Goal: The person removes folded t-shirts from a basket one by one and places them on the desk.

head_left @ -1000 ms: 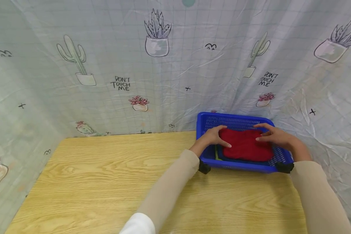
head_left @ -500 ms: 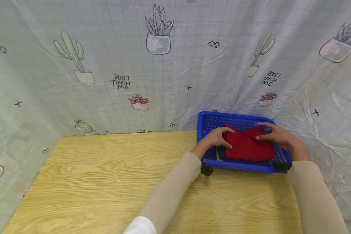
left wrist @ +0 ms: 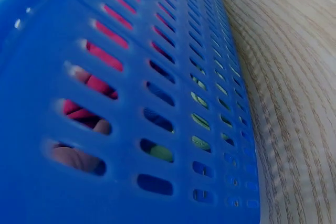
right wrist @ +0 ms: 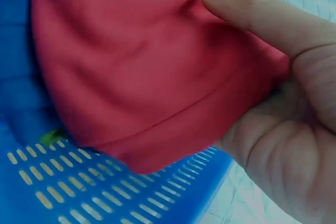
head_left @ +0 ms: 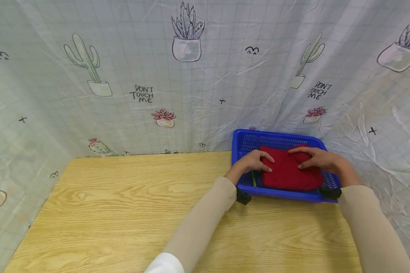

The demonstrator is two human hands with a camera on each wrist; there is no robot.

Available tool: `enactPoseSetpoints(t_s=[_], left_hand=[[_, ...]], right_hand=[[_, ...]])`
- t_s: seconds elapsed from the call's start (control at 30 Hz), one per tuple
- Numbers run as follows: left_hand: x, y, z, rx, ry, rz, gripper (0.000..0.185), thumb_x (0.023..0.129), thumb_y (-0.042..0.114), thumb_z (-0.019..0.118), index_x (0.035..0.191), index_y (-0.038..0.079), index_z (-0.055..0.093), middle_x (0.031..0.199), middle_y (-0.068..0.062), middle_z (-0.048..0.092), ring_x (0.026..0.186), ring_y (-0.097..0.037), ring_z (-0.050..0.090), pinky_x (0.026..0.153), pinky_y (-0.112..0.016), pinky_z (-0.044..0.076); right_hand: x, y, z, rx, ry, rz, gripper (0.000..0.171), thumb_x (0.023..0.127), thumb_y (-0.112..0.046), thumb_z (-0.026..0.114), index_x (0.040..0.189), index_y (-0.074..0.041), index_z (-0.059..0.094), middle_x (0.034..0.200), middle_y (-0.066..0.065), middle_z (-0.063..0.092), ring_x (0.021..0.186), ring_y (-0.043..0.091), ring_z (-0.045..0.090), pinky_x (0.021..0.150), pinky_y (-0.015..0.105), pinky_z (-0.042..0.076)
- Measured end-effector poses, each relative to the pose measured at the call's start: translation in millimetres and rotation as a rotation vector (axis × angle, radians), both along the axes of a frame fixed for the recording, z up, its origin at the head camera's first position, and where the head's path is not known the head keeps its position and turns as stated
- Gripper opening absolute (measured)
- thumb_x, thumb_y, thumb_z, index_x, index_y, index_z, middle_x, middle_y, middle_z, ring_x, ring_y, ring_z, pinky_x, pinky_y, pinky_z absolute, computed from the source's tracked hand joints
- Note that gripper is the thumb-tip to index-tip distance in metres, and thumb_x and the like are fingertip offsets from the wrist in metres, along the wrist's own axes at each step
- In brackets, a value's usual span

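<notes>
A red cloth with a stitched hem (head_left: 287, 175) lies folded in a blue plastic basket (head_left: 276, 192) at the table's back right. My left hand (head_left: 251, 161) grips its left edge, thumb towards me. At the right, my right hand (head_left: 322, 159) holds the other side; in the right wrist view the thumb (right wrist: 252, 11) rests on the fabric and the remaining fingers are hidden behind it. Beneath the red cloth are a dark blue cloth (right wrist: 18, 77) and a yellow-green one (head_left: 254, 179). Through the basket slots, the left wrist view shows bits of red, green and fingers.
The wood-grain table (head_left: 133, 204) stretches left and in front of the basket. A printed curtain (head_left: 212, 76) hangs behind the table and along both sides, close to the basket's back. Dark wrist cameras (head_left: 243, 197) sit near the basket's front rim.
The red cloth's upper edge was bunched and uneven and now lies straighter. The right hand's fingers have shifted left over the cloth, while the left hand has barely moved.
</notes>
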State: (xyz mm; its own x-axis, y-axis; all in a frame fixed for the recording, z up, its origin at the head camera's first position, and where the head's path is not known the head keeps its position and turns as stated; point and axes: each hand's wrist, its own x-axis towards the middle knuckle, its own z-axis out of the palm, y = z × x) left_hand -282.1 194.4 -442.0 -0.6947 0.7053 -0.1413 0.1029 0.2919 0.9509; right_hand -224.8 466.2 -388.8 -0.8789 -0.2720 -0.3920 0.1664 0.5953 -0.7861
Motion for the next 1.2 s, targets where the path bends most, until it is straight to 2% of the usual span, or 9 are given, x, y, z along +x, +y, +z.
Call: enactPoseSetpoints(t_s=[0.27,0.37,0.5,0.63,0.73,0.87,0.93,1.03,1.2], left_hand=[[-0.8,0,-0.5,0.035,-0.063,-0.007,0.028,0.088,-0.004,0.075,0.116,0.001,0.074,0.105,-0.001,0.063,0.083,-0.009,0.055,0.071,-0.02,0.049],[-1.9,-1,0.2,0.086,-0.124,-0.004,0.027,0.091,-0.008,0.068,0.116,0.0,0.074,0.1,-0.003,0.063,0.08,-0.012,0.058,0.068,-0.023,0.051],[-1.5,-2,3.1,0.149,-0.235,0.021,0.032,0.095,-0.013,0.057,0.12,0.0,0.073,0.098,-0.005,0.061,0.078,-0.017,0.059,0.066,-0.032,0.056],[0.4,-3,5.5,0.156,-0.284,0.04,0.035,0.098,-0.012,0.051,0.124,0.002,0.071,0.102,-0.004,0.06,0.081,-0.018,0.06,0.069,-0.039,0.058],[1.0,-2,5.3,0.168,-0.303,0.044,0.033,0.1,-0.008,0.054,0.128,0.002,0.069,0.103,-0.004,0.06,0.083,-0.017,0.06,0.073,-0.039,0.058],[-0.5,-2,3.4,0.195,-0.361,0.039,0.04,0.096,-0.004,0.065,0.136,0.003,0.063,0.106,-0.004,0.061,0.087,-0.017,0.063,0.082,-0.039,0.059],[-1.6,-2,2.6,0.194,-0.389,0.046,0.05,0.092,-0.005,0.071,0.14,0.006,0.061,0.109,-0.004,0.061,0.089,-0.019,0.065,0.086,-0.042,0.059],[-2.0,-2,2.9,0.169,-0.393,0.056,0.062,0.088,-0.01,0.072,0.144,0.012,0.058,0.111,-0.004,0.059,0.089,-0.022,0.066,0.083,-0.043,0.06],[-1.2,-2,4.8,0.135,-0.372,0.058,0.063,0.088,-0.017,0.065,0.144,0.012,0.059,0.109,-0.006,0.059,0.083,-0.021,0.065,0.073,-0.037,0.058]], right_hand=[[6.2,5,1.7,-0.024,0.013,0.018,0.052,0.1,-0.004,0.057,0.151,-0.003,0.046,0.158,0.025,0.028,0.117,0.015,0.052,0.091,0.025,0.05],[6.7,6,2.0,-0.026,0.015,0.013,0.05,0.103,-0.007,0.055,0.152,-0.005,0.046,0.158,0.023,0.028,0.117,0.014,0.052,0.091,0.026,0.051],[6.5,3,4.2,0.004,-0.014,0.011,0.056,0.104,-0.017,0.059,0.155,-0.007,0.041,0.159,0.024,0.025,0.122,0.023,0.05,0.09,0.03,0.052],[6.2,-1,6.3,0.069,-0.05,0.042,0.065,0.1,-0.02,0.065,0.158,-0.008,0.037,0.161,0.027,0.016,0.131,0.036,0.038,0.091,0.032,0.049],[5.0,-4,7.0,0.111,0.007,0.06,0.062,0.096,-0.008,0.068,0.153,-0.003,0.043,0.159,0.029,0.023,0.13,0.039,0.038,0.088,0.03,0.049],[3.3,-7,10.5,0.119,0.094,0.044,0.057,0.09,0.007,0.066,0.145,0.003,0.052,0.152,0.029,0.036,0.118,0.035,0.047,0.08,0.03,0.052],[2.4,-8,12.3,0.092,0.08,0.026,0.058,0.089,0.009,0.065,0.145,0.003,0.052,0.151,0.027,0.038,0.112,0.03,0.051,0.078,0.03,0.054],[2.6,-9,14.9,0.059,0.042,0.016,0.06,0.089,0.01,0.064,0.147,0.002,0.05,0.153,0.026,0.035,0.107,0.026,0.054,0.078,0.032,0.054],[6.6,-13,15.9,0.033,0.021,0.015,0.06,0.093,0.005,0.063,0.15,-0.001,0.047,0.156,0.024,0.03,0.112,0.029,0.051,0.081,0.031,0.054]])
